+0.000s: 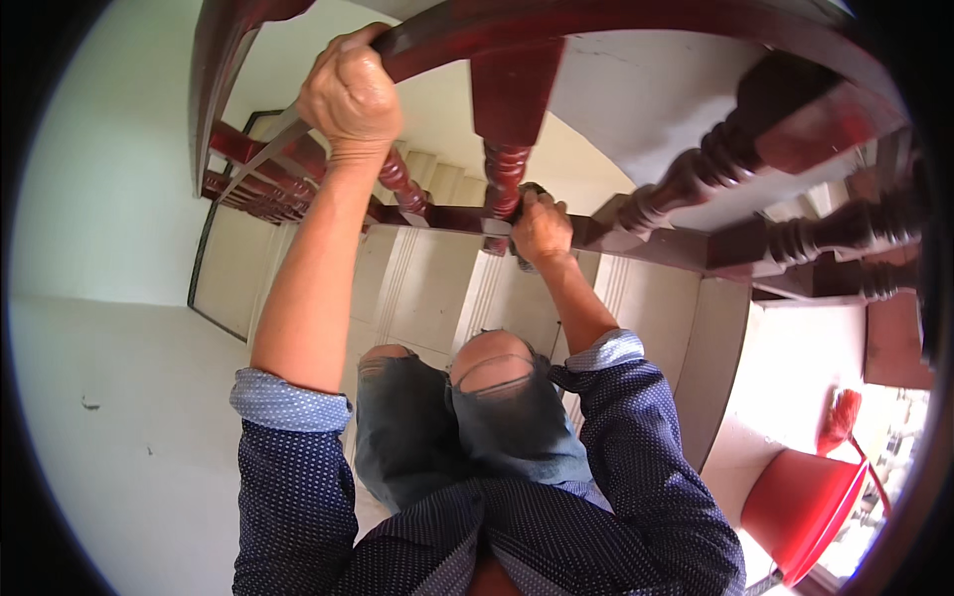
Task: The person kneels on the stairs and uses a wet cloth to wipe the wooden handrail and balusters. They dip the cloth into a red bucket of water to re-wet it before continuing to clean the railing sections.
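My left hand (356, 93) grips the dark red wooden handrail (633, 16) of a stair railing, at the upper left. Lower down, my right hand (544, 229) is closed around a dark item (525, 261), perhaps a cloth, mostly hidden by the fingers. It is beside the foot of a turned baluster (504, 175), where the baluster meets the lower rail (656, 249). Whether the fingers also touch the wood cannot be told. Both sleeves are rolled up, and my bent knees show below the railing.
Pale stair treads (428, 287) with grooved edges run beneath me. A white wall (104, 223) rises on the left. More turned balusters (693, 175) stand to the right. At the lower right are a red bucket (797, 506) and a red-headed brush or mop (841, 419).
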`<state>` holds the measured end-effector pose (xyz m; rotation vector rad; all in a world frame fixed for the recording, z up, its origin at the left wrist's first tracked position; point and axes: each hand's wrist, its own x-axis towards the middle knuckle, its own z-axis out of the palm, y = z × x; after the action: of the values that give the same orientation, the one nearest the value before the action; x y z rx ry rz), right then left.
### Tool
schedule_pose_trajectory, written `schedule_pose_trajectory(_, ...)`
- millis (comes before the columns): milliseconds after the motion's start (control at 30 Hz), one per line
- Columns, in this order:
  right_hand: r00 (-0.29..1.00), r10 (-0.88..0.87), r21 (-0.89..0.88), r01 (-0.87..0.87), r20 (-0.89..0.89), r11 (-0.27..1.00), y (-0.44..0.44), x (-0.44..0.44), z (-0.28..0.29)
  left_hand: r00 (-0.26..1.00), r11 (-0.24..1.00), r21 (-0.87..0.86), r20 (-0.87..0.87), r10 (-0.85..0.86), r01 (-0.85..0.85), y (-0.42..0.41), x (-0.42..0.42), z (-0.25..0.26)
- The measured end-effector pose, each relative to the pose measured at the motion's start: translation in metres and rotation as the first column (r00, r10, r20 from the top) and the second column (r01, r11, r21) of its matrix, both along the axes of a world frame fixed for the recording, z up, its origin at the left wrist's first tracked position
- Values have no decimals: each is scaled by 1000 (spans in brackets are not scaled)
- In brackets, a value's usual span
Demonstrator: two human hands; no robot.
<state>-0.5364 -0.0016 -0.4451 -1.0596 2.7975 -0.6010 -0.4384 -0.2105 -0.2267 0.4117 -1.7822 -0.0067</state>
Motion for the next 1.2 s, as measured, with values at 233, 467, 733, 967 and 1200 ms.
schedule_pose_trajectory(233, 993, 46, 50, -52, 112, 997, 32, 45, 5, 999, 993, 117, 38, -4, -1, -2, 1, 1)
schedule_pose_trajectory(467, 839, -117, -127, 216, 531, 968, 79, 76, -32, 998, 967, 249, 10, -62, 58, 1, -3, 5)
schedule_pose_trajectory(733, 756, 133, -685, 486, 641, 543, 65, 44, 30, 998, 974, 221, 28, -54, 46, 2, 5, 3)
schedule_pose_trajectory(967, 840, -181, -212, 328, 511, 920, 7, 5, 6, 999, 985, 168, -19, -44, 47, -4, 0, 0)
schedule_pose_trajectory(1200, 500, 108, -367, 454, 859, 812, 24, 1, -26, 999, 977, 212, -42, -30, 39, 1, 0, 0)
